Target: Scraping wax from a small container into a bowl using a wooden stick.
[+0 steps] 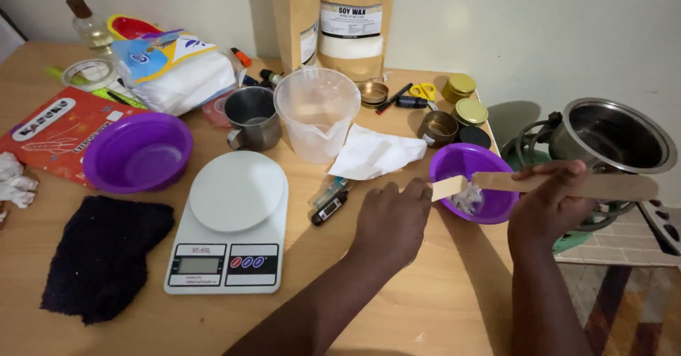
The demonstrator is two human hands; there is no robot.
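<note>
My right hand (547,203) grips a flat wooden stick (603,186) held level over a small purple bowl (496,210) at the table's right edge. The stick's tip carries a pale smear and hovers above a white lump (468,200) inside the bowl. My left hand (392,218) rests on the table just left of the bowl, its fingers touching the rim and the stick's tip. It holds nothing that I can see.
A white kitchen scale (230,221), a larger purple bowl (138,150), a metal mug (255,118), a clear plastic jug (317,111), a white tissue (372,154), a thermometer (330,207), small tins (440,125), two brown pouches (351,23) and a black cloth (103,257) crowd the table. A steel pot (613,136) sits to the right.
</note>
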